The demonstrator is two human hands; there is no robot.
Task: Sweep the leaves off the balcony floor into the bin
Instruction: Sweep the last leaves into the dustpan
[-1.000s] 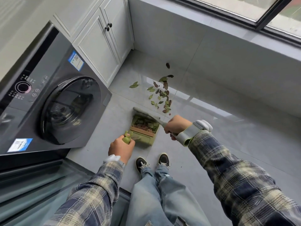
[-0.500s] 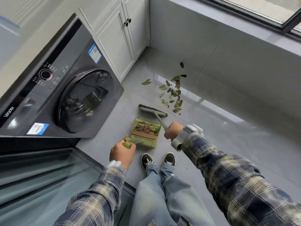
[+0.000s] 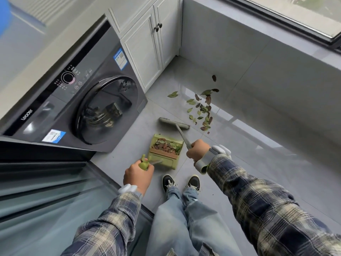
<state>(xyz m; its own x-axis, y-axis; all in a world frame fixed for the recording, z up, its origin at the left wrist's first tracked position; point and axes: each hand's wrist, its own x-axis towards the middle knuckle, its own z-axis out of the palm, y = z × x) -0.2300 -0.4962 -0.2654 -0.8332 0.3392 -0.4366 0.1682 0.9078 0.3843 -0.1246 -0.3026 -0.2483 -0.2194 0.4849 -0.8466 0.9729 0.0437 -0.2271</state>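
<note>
Looking down from the head camera, both arms reach forward in checked sleeves. The left hand is low and close to the body. Its fingers are curled tight round the green knob on the long handle of the dustpan. The dustpan sits on the grey floor, just in front of the black shoes, with some leaves inside it.

The right hand is a bit further out, with its wrist bent. Its fingers wrap all the way round the broom stick. The stick slants away to the broom head, which rests on the floor just past the dustpan.

A loose pile of leaves lies on the floor beside the right end of the broom head, near the low wall. A dark washing machine stands on the left.
</note>
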